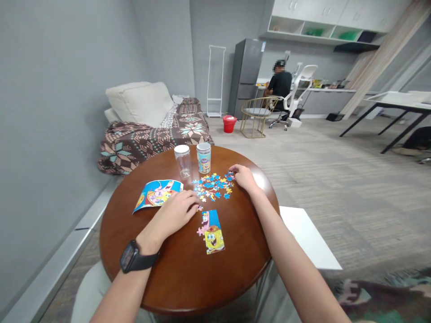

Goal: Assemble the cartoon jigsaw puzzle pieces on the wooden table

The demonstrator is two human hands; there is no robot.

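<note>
Jigsaw pieces [212,183] in blue, yellow and pink lie in a loose heap on a round brown table [182,287], seen in the head view looking down over two bare forearms. Nearer the wearer is a joined section [214,240], flat on the wood, with a pink and a yellow cartoon face.

The right hand [243,176] reaches to the heap's right edge, thumb and fingers drawn close together at the pieces there; whether they pinch one cannot be told. The left hand [182,207], a dark watch [130,256] on its wrist, rests palm down with fingers loosely bent, its thumb beside a small pink piece [200,208]; a grip cannot be made out.

Left of the heap is a curling picture sheet [155,195], partly behind the left hand. Beyond stand a see-through jar [182,163] and a printed canister [204,160].

The pieces look light, thin and fairly stiff, best pinched by opposite edges; their tabs could bend. The joined section would probably come apart if lifted by one corner, so sliding it flat seems safer.
</note>
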